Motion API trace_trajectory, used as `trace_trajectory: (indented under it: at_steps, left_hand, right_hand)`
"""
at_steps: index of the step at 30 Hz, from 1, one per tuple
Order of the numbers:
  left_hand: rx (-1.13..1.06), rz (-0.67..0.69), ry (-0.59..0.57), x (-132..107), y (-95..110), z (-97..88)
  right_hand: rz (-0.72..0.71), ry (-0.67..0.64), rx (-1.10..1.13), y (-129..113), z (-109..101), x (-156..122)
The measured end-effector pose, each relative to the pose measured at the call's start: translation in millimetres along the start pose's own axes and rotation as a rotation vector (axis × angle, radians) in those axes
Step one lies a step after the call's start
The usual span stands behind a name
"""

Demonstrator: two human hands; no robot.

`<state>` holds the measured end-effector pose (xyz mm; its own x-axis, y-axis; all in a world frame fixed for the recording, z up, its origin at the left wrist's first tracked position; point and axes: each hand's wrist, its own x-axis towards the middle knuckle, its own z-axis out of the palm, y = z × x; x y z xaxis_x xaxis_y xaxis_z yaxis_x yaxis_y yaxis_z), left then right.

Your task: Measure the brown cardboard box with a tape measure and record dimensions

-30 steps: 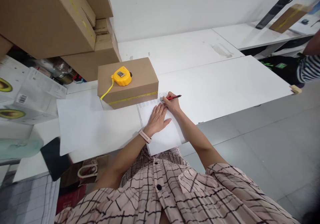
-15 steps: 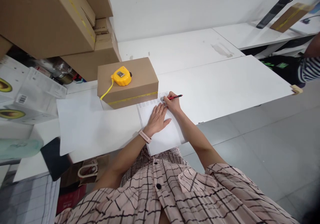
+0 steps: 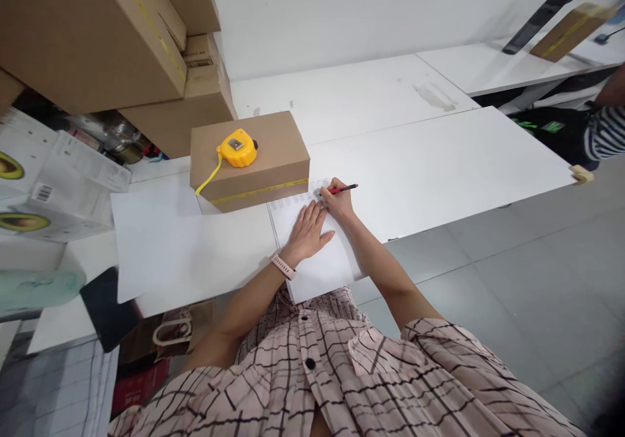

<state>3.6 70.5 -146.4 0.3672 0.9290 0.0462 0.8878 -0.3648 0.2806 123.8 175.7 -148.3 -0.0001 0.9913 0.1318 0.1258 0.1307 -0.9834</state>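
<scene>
My right hand is closed on a red pen whose tip rests on the printed top part of a white sheet on the white table. My left hand lies flat and open on the same sheet, fingers stretched toward the pen; a pink band sits on that wrist. Just beyond the sheet stands a small cardboard box with a yellow tape measure on top, its tape hanging over the box's front left edge.
Large cardboard boxes are stacked at the back left. White boxes with avocado pictures stand at the left. A second blank sheet lies left of mine. Another person's striped sleeve shows at the right edge.
The pen has shifted very slightly to the right on the sheet. My left hand has stayed flat in the same spot.
</scene>
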Motion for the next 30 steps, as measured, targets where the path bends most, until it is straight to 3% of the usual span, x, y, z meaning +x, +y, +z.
trace_trajectory:
  at_steps: [30]
  left_hand:
    - [0.010,0.001,0.003,0.0,0.2,-0.4]
  right_hand:
    - [-0.022,0.002,0.007,0.1,0.4,1.7]
